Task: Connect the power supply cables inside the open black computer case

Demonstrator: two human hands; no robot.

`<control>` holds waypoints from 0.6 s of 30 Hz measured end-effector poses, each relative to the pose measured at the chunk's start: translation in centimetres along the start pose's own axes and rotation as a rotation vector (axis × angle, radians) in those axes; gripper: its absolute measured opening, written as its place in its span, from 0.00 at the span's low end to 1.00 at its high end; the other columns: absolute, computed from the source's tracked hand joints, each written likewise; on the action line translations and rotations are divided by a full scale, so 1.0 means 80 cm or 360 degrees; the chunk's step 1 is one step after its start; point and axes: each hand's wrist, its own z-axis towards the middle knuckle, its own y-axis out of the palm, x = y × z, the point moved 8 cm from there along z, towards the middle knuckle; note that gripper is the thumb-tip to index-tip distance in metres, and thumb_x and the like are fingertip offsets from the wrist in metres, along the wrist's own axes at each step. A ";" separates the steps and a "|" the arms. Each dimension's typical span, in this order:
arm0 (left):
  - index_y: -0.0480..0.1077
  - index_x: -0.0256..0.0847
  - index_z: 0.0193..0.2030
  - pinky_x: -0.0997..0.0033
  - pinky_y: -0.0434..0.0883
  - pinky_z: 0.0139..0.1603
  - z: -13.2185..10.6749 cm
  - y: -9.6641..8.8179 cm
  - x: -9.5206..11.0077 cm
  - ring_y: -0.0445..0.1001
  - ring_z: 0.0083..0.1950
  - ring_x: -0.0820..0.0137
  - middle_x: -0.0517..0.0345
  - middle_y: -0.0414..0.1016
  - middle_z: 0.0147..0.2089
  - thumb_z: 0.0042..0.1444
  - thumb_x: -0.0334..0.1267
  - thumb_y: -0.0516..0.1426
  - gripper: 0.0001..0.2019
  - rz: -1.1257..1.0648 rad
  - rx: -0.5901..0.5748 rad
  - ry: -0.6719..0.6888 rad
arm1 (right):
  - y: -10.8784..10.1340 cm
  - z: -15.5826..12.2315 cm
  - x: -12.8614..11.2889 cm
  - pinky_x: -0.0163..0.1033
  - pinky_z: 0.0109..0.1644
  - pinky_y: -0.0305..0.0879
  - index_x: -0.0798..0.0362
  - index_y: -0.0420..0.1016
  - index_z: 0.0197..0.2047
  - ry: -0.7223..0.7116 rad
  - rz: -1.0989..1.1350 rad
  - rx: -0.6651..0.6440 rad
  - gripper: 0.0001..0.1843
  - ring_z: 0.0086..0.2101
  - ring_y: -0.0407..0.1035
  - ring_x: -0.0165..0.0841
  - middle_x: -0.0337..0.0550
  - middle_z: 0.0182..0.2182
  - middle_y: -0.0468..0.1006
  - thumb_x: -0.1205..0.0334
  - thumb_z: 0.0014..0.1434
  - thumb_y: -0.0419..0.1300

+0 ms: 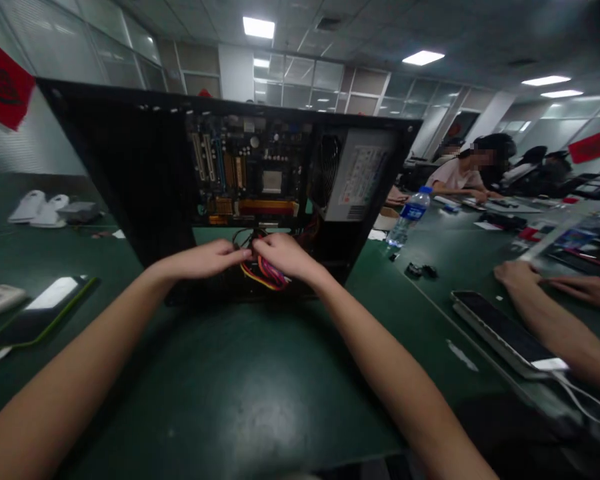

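Note:
An open black computer case [125, 160] stands upright on the green table, its inside facing me. My right hand [283, 253] is closed around a bundle of coloured power cables [265, 275] at the lower middle of the case. Close against it, my left hand [207, 259] pinches at the same bundle with thumb and finger; what exactly lies between those fingertips is too small to make out. Above the hands is the motherboard [250, 160], with a square processor [273, 181] on it. A silver power supply [363, 173] sits at the upper right of the case.
A phone [40, 310] and a white case [0, 300] lie at left on the green table [260, 373]. To the right are a water bottle [410, 217], small black parts [421, 270] and another phone [505, 330]. Another person's forearms [560, 313] rest at far right.

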 end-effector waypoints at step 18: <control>0.73 0.38 0.32 0.66 0.66 0.38 -0.012 -0.004 0.005 0.71 0.36 0.63 0.52 0.75 0.33 0.60 0.63 0.49 0.28 -0.0202 0.0279 0.0145 | -0.001 -0.018 -0.014 0.36 0.34 0.51 0.56 0.77 0.28 -0.0307 0.0015 0.0532 0.27 0.29 0.67 0.31 0.43 0.26 0.77 0.54 0.73 0.47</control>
